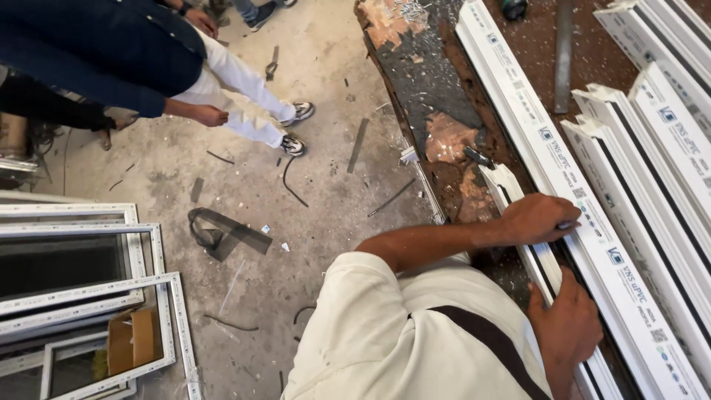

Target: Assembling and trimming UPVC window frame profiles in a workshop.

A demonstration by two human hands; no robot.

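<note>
Head view showed your right hand [566, 326] closed around the narrow white plastic strip [544, 261] at its near end, your left hand [537, 218] pressing it down farther along the worn tabletop [444, 141]. It looked light, stiff and smooth, likely slippery; hold its edges. Longer white frame bars [652, 141] lay beyond.

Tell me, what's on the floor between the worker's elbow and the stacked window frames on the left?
In the head view, a loop of black rubber strip lies on the concrete floor, with small scraps around it, between the left arm and the white window frames.
</note>
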